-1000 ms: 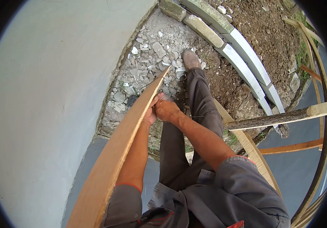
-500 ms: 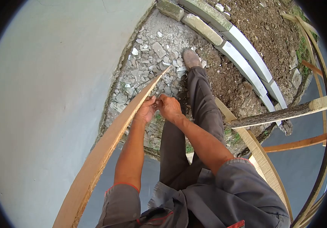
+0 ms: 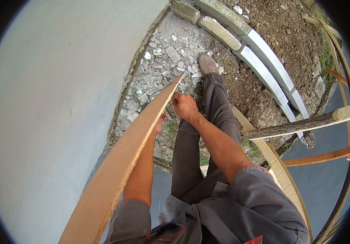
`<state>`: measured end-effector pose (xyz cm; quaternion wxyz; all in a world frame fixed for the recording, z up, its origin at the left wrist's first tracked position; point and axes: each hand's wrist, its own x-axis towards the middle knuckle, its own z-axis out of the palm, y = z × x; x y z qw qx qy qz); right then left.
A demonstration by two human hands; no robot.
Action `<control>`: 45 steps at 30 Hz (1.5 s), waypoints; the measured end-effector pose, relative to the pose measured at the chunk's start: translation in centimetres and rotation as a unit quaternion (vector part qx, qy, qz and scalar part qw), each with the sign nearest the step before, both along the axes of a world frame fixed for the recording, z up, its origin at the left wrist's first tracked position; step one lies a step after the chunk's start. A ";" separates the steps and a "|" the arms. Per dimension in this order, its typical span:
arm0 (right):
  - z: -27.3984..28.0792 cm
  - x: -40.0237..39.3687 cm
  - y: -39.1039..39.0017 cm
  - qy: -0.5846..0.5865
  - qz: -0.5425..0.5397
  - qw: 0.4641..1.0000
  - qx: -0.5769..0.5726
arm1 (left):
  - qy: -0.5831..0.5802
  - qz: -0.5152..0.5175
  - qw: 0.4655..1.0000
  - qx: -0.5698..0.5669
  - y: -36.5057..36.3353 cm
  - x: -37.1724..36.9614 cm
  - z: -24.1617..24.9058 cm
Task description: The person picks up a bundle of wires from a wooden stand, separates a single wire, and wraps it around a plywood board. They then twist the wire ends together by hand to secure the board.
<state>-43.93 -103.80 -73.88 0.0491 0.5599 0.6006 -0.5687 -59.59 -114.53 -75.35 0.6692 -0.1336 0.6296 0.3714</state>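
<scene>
A long, thin wooden board [image 3: 130, 150] slants from the lower left up to a narrow tip over the rubble. Near its far end, a thin dark wire [image 3: 174, 83] crosses the face. My right hand [image 3: 186, 107] is at the board's right edge, fingers pinched together, apparently on the wire. Lower down, my left hand [image 3: 161, 122] sits behind the board, which hides much of it. Its visible fingers are curled, and what they hold is hidden. A faint strand curves from near this hand across my trouser leg.
A pale wall [image 3: 61, 101] fills the left side. Broken rubble [image 3: 162, 61] covers the ground by my shoe [image 3: 207, 64]. Curved-looking concrete kerbs [image 3: 264, 77] run along the soil [image 3: 280, 36] at the right. A bark-edged timber [image 3: 305, 123] and other wooden strips lie at right.
The board has turned to show more of its face and now covers much of my left hand. My hands have moved slightly apart, the left one lower behind the board.
</scene>
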 end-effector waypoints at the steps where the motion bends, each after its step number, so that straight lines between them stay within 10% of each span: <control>1: -0.4 -0.1 -0.2 0.010 -0.030 0.999 -0.007 | 0.002 -0.001 1.000 0.001 0.0 0.0 0.1; 6: -4.3 -1.1 -3.5 0.064 -0.162 0.984 -0.041 | 0.025 0.062 0.997 -0.049 1.4 0.7 1.2; 8: -3.9 -1.4 -3.4 0.124 -0.292 0.861 -0.397 | 0.042 0.085 0.993 -0.074 2.4 1.8 1.4; 12: -4.2 -2.4 -4.3 0.159 -0.383 0.700 -0.582 | 0.105 0.174 0.972 -0.115 5.8 4.2 3.1; 20: -1.8 -0.9 -2.1 0.174 -0.274 0.811 -0.487 | 0.226 -0.041 0.973 -0.016 2.5 2.5 2.7; 29: -3.1 0.3 -2.6 0.153 -0.164 0.911 -0.347 | 0.148 0.043 0.982 -0.108 3.0 3.2 1.7; 31: -2.5 0.8 -2.1 0.050 -0.136 0.981 -0.127 | 0.127 0.081 0.981 -0.126 3.0 3.3 1.7; 35: 2.8 2.4 1.6 0.129 -0.127 0.911 -0.370 | 0.189 0.019 0.972 -0.138 2.6 2.5 -0.5; 37: -2.6 3.1 -1.6 0.221 0.086 0.969 -0.063 | 0.262 0.046 0.952 -0.154 4.1 3.3 0.8; 45: 0.4 2.7 -2.3 0.017 0.193 0.981 0.001 | 0.318 -0.044 0.914 -0.250 8.4 4.3 3.5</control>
